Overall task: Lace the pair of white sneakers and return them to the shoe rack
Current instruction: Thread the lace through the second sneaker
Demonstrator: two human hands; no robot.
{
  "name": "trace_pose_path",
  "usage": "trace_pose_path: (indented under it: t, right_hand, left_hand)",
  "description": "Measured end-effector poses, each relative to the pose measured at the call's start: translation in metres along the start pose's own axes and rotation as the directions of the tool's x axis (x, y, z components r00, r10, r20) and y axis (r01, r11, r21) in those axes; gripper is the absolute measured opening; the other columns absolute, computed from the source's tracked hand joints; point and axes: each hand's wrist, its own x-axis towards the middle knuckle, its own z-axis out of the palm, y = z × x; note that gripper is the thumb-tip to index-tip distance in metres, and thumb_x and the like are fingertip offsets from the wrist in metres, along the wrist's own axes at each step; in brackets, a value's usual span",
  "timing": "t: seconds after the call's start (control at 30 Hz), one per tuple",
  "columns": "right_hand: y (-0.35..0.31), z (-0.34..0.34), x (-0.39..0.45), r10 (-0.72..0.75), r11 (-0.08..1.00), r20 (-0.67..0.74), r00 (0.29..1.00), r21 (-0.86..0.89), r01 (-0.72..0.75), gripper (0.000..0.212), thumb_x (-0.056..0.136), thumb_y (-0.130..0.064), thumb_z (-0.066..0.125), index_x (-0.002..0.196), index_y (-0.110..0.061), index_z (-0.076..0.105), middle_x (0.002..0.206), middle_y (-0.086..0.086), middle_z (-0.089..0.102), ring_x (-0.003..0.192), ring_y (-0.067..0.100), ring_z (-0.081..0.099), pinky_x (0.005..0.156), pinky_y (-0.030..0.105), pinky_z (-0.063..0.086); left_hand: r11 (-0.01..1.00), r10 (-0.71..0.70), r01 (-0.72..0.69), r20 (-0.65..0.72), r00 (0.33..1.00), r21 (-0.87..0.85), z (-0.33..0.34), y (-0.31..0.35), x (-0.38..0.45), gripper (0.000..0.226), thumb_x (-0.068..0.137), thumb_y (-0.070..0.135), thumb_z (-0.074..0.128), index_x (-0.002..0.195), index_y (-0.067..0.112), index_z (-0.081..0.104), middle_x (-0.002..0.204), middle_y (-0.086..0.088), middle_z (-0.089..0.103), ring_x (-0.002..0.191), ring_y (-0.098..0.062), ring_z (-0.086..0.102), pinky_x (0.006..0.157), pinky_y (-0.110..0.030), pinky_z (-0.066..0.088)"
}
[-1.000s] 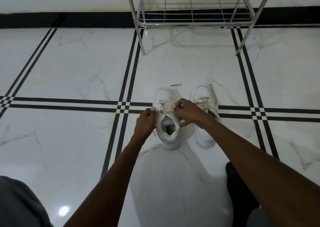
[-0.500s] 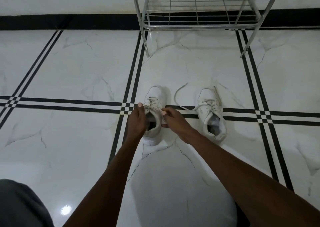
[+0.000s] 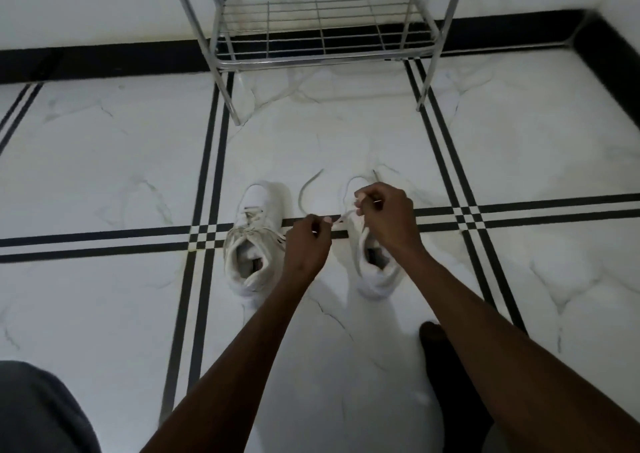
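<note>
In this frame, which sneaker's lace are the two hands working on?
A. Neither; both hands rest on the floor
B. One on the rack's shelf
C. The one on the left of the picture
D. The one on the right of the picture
D: the left hand and right hand pinch the lace over the right-side sneaker; the left-side sneaker sits untouched.

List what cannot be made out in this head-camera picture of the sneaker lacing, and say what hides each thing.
- Right sneaker lacing: head view, covered by the right hand.
- Lace ends: pinched inside the left hand and right hand.
- Rack upper shelves: cut off by the top edge.
- Left sneaker lace pattern: too small and blurred to tell whether it is finished.
</note>
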Motion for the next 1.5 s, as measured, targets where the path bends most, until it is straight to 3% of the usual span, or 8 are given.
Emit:
trace_pose_path:
  t: [0.13,0.23,0.3,0.53,0.8,1.07,1.27,1.5]
  right_hand:
    - [0.024,-0.032,0.006,0.088,0.976,-0.111,0.99,-0.189,-0.108,0.028,0.095,-0.022,0.057,0.081,-0.002,0.071,0.079,0.008,0.074,0.074,0.021,0.067,0.064,0.024,0.044]
    - [0.044,-0.038,0.004,0.292,0.935,0.022,0.956,-0.218,-0.281,0.054,0.095,-0.047,0.053,0.07,-0.003,0.068,0.079,0.016,0.074,0.082,0.031,0.07,0.072,0.032,0.049]
    - [0.046,-0.036,-0.003,0.327,0.941,0.124,0.937,-0.137,-0.31,0.054,0.093,-0.054,0.055,0.079,-0.005,0.072,0.086,0.013,0.075,0.086,0.027,0.069,0.077,0.034,0.051]
    - [0.034,-0.018,-0.006,0.174,0.983,0.142,0.974,-0.086,-0.163,0.03,0.094,-0.026,0.067,0.119,-0.01,0.07,0.117,0.009,0.072,0.108,0.024,0.066,0.087,0.024,0.046]
    - [0.023,-0.002,-0.002,0.047,0.989,0.165,0.985,-0.149,-0.022,0.01,0.09,-0.012,0.069,0.1,-0.009,0.07,0.1,0.006,0.071,0.09,0.019,0.065,0.076,0.023,0.043]
    - [0.02,0.005,-0.008,-0.054,0.966,0.167,0.985,-0.239,0.094,0.012,0.089,-0.001,0.063,0.089,-0.012,0.059,0.08,0.006,0.069,0.074,0.025,0.066,0.068,0.041,0.056]
    - [0.019,0.008,-0.007,-0.068,0.944,0.165,0.984,-0.309,0.117,0.015,0.086,0.001,0.062,0.089,-0.013,0.057,0.08,0.011,0.071,0.074,0.029,0.068,0.064,0.042,0.056]
    - [0.018,0.007,-0.003,-0.073,0.932,0.21,0.975,-0.333,0.141,0.009,0.089,0.0,0.06,0.095,-0.007,0.06,0.084,0.013,0.072,0.076,0.031,0.067,0.067,0.04,0.054]
  left_hand:
    - [0.997,-0.078,0.08,0.165,0.983,-0.004,0.024,-0.001,0.001,0.046,0.096,0.047,0.053,0.094,0.006,0.073,0.082,-0.011,0.074,0.083,-0.03,0.071,0.083,-0.05,0.059]
    - [0.997,-0.062,0.072,0.226,0.972,-0.036,0.033,0.008,0.0,0.04,0.097,0.051,0.057,0.103,0.016,0.077,0.082,-0.003,0.074,0.074,-0.017,0.066,0.076,-0.035,0.055]
    - [0.998,-0.033,0.045,0.223,0.974,-0.048,0.036,0.016,0.001,0.042,0.096,0.051,0.062,0.121,0.019,0.073,0.105,-0.002,0.076,0.091,-0.015,0.07,0.085,-0.034,0.055]
    - [0.994,0.102,-0.106,0.164,0.981,0.019,0.033,0.026,0.014,0.025,0.09,0.029,0.076,0.11,0.014,0.077,0.112,-0.003,0.067,0.106,-0.02,0.068,0.09,-0.035,0.057]
    - [0.976,0.195,-0.201,0.071,0.978,0.083,0.012,0.009,0.016,0.023,0.082,0.01,0.079,0.074,0.022,0.062,0.08,0.004,0.066,0.078,-0.012,0.066,0.078,-0.042,0.059]
    - [0.925,0.309,-0.323,0.097,0.946,0.202,0.004,0.002,0.016,0.022,0.094,0.009,0.065,0.081,0.015,0.048,0.073,-0.004,0.063,0.07,-0.026,0.062,0.065,-0.048,0.052]
    - [0.901,0.292,-0.323,0.146,0.945,0.29,0.001,0.013,0.012,0.011,0.097,0.009,0.058,0.093,0.007,0.048,0.08,-0.017,0.067,0.068,-0.03,0.056,0.059,-0.035,0.033]
    - [0.914,0.264,-0.281,0.1,0.959,0.293,0.003,0.006,0.015,0.02,0.099,0.015,0.057,0.088,0.013,0.041,0.077,-0.013,0.067,0.069,-0.034,0.063,0.056,-0.046,0.044]
